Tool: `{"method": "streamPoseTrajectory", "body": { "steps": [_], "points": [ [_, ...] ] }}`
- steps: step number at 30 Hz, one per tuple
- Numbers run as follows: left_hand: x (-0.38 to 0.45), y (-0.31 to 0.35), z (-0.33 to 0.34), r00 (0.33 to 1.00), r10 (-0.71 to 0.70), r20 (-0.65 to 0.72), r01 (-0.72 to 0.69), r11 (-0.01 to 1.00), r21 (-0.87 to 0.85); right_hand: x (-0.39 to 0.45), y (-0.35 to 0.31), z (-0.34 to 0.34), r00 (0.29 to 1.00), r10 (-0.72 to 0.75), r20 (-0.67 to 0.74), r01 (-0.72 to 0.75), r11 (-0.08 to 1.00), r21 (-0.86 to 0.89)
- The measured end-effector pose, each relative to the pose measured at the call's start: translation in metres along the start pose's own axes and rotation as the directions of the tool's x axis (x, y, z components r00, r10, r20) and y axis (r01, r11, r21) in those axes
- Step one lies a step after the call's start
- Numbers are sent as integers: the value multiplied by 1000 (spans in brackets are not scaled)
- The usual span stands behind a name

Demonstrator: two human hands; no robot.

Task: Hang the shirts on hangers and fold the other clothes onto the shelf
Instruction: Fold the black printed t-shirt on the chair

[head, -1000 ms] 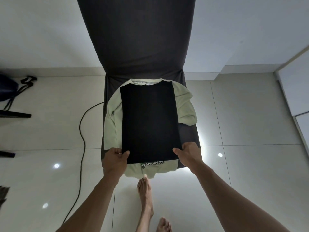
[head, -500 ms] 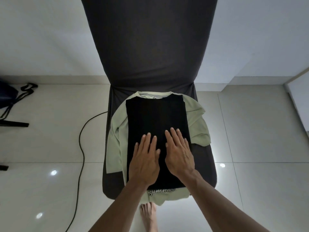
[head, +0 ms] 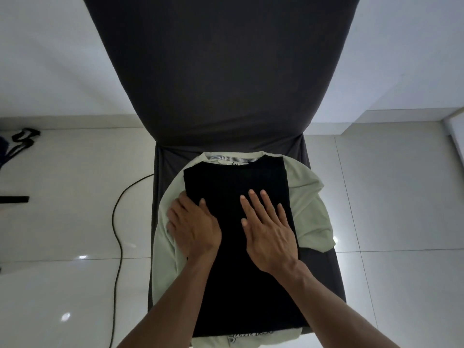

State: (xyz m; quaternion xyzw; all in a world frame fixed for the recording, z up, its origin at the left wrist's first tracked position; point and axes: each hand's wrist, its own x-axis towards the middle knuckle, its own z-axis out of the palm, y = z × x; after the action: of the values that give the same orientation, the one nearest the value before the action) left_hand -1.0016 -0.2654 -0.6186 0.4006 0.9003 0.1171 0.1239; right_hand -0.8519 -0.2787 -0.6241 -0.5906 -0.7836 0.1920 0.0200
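Note:
A folded black garment (head: 251, 285) lies on a pale green shirt (head: 308, 214) spread over the seat of a dark covered chair (head: 226, 71). My right hand (head: 268, 229) lies flat on the black garment near its middle, fingers straight and spread. At the garment's left edge, my left hand (head: 193, 227) has its thumb on top of the black cloth, while its fingers curl down at the edge, their tips hidden under it. White script print on the green shirt shows at the seat's front edge. No hanger or shelf is in view.
A black cable (head: 118, 222) snakes across the glossy white tiled floor left of the chair. Black straps (head: 23, 139) and a dark bar (head: 13, 199) sit at the far left. A white wall stands behind the chair, and a white panel edge (head: 455, 136) is at the right.
My view has moved closer to the chair. My left hand slid from flat on the garment's middle to its left edge and took hold of it. My right hand stayed flat, a little further up.

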Motion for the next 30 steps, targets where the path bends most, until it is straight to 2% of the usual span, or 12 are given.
{"method": "streamPoseTrajectory", "body": {
  "steps": [2, 9, 11, 14, 16, 17, 19, 20, 21, 25, 28, 30],
  "points": [
    [10, 3, -4, 998, -70, 1, 70, 996, -62, 2, 0, 0, 1000, 1, -13, -1, 1000, -2],
    [27, -3, -5, 986, -154, -62, 137, 966, -221, 6, -1, -1, 999, -9, -38, 8, 1000, -29],
    [29, -4, -5, 988, -152, -37, 142, 968, -206, 8, 1, -1, 999, -21, -35, 19, 999, -35],
    [23, 2, -4, 989, -142, -41, 138, 986, -88, 13, 1, -4, 998, -27, -49, 26, 999, -26],
    [14, 8, -2, 985, -25, -168, 25, 1000, 1, 20, 1, -7, 998, -6, -64, 6, 1000, -5],
    [10, 9, 0, 972, 105, -209, -103, 994, 21, 25, 3, -8, 998, 11, -63, -10, 1000, 7],
    [6, 6, 11, 893, 428, -141, -427, 904, 39, 37, 7, -9, 998, 49, -35, -48, 999, 18],
    [6, 3, 17, 849, 524, -68, -523, 852, 35, 43, 9, -8, 998, 66, -23, -66, 998, 24],
    [9, 1, 22, 831, 556, 10, -556, 831, 24, 48, 10, -8, 997, 77, -17, -76, 997, 31],
    [13, -10, 25, 834, 511, 207, -530, 847, 48, 40, 12, -8, 995, 93, -27, -91, 993, 73],
    [-6, -25, 13, 815, 533, 227, -557, 829, 56, -5, 12, -10, 967, 199, -157, -179, 974, 136],
    [-30, -42, 6, 784, 583, 212, -609, 789, 84, -43, 9, -12, 913, 353, -205, -315, 929, 193]
  ]
}}
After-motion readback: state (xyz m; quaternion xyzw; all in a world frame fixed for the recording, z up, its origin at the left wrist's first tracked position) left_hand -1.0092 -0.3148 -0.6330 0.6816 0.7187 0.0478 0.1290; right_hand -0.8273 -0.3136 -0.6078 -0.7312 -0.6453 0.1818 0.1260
